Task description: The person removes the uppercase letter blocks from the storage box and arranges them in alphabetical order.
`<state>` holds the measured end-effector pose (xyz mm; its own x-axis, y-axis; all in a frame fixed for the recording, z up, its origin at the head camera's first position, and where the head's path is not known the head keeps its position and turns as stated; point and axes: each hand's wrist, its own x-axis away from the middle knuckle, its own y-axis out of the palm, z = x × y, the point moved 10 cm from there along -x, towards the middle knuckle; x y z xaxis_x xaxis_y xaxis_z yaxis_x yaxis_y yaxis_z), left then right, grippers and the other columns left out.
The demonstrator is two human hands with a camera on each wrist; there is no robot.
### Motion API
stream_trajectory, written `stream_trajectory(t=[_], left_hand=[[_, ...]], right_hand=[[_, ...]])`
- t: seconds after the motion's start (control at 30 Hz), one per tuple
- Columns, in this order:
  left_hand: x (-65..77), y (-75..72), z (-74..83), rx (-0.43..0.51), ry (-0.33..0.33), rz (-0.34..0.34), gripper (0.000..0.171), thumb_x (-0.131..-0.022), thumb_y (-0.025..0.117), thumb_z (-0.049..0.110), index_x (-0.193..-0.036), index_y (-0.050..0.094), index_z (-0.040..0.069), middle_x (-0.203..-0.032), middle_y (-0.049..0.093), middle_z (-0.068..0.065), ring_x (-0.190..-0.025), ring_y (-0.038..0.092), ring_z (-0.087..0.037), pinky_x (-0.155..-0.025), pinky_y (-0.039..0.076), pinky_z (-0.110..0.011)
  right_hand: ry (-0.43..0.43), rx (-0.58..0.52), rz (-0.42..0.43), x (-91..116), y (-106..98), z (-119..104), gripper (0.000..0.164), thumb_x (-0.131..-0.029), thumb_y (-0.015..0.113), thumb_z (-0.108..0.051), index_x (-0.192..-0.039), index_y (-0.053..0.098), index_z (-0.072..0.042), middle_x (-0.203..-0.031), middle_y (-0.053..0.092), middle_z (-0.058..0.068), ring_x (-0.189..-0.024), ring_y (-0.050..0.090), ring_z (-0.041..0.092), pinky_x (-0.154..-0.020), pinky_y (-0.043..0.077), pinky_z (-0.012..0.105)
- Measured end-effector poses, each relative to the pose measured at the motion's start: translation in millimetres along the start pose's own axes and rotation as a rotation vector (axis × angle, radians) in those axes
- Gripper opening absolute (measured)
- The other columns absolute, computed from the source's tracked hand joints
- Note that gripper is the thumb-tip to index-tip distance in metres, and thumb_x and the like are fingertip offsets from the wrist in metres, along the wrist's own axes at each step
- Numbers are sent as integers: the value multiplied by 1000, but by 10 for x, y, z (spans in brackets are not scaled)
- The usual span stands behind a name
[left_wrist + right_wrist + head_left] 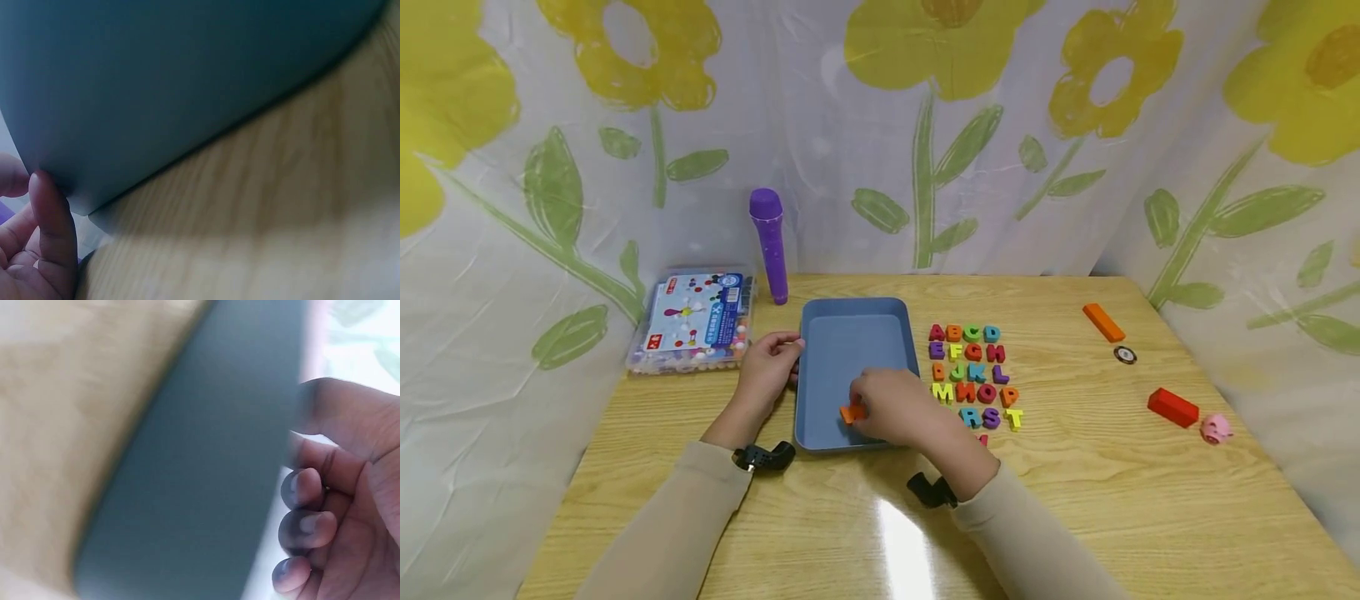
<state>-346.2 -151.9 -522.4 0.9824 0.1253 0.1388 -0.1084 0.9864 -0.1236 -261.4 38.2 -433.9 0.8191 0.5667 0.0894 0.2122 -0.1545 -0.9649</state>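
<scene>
A blue-grey tray (856,333) lies on the table in the head view. At its left side my left hand (766,367) grips the rim; in the left wrist view the thumb and a finger (53,231) meet at the edge of the tray wall (156,94). Over the tray's inside, my right hand (895,408) pinches a small orange piece (850,414), whose shape is mostly covered by the fingers. Rows of coloured toy letters (975,372) lie right of the tray, the lower ones partly hidden by the right arm. The right wrist view shows curled fingers (306,528) beside the tray wall.
A clear box of coloured beads (692,321) lies left of the tray, with a purple microphone (771,250) standing behind. Toward the right are an orange block (1103,322), a round chip (1125,355), a red block (1173,407) and a pink pig head (1216,429).
</scene>
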Motion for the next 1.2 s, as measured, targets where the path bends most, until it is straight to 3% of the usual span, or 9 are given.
stream_trajectory(t=[0.13, 0.27, 0.43, 0.6, 0.83, 1.07, 1.2], left_hand=[[5, 9, -4, 7, -4, -2, 38, -108, 68, 25, -139, 69, 3, -97, 68, -6, -77, 63, -12, -63, 59, -23], [13, 19, -11, 9, -14, -11, 40, -108, 68, 25, -141, 68, 3, -100, 70, -7, -78, 64, -12, -64, 59, -23], [28, -19, -6, -11, -11, -1, 40, -109, 68, 27, -142, 68, 4, -102, 70, -8, -79, 64, -12, -64, 59, -22], [39, -37, -3, -16, -21, -7, 41, -109, 67, 28, -144, 67, 5, -105, 71, -9, -80, 65, -12, -65, 60, -23], [26, -28, 1, -2, -17, -21, 47, -109, 67, 29, -148, 64, 3, -108, 73, -10, -79, 66, -10, -64, 60, -23], [28, -13, 14, -8, -10, -13, 44, -109, 67, 27, -146, 66, 4, -105, 72, -10, -77, 66, -10, -64, 60, -22], [27, 28, 19, 7, -2, -32, 43, -109, 66, 26, -145, 66, 2, -102, 71, -10, -76, 67, -11, -64, 60, -23]], right_hand=[[2, -104, 75, 243, -293, 153, 23, -95, 87, -29, -110, 76, -16, -102, 70, -1, -83, 58, 15, -74, 53, 32], [105, -168, 115, 649, -452, 557, 27, -95, 87, -22, -117, 75, -13, -111, 72, 2, -91, 62, 18, -80, 57, 37], [257, -183, 133, 1173, -418, 1144, 26, -95, 86, -17, -117, 75, -11, -112, 71, 5, -95, 64, 24, -84, 57, 42], [370, -180, 83, 1512, -212, 1494, 21, -94, 86, -17, -111, 74, -12, -100, 66, 4, -88, 58, 22, -77, 52, 40], [413, -214, 40, 1647, -11, 1594, 21, -93, 86, -13, -112, 75, -13, -97, 64, 2, -86, 56, 20, -75, 50, 39], [437, -214, 30, 1665, 38, 1605, 26, -94, 86, -14, -117, 76, -11, -101, 67, 3, -89, 59, 20, -79, 55, 43], [418, -210, 53, 1678, -44, 1564, 30, -94, 87, -15, -121, 76, -11, -105, 69, 4, -90, 60, 21, -80, 55, 44]])
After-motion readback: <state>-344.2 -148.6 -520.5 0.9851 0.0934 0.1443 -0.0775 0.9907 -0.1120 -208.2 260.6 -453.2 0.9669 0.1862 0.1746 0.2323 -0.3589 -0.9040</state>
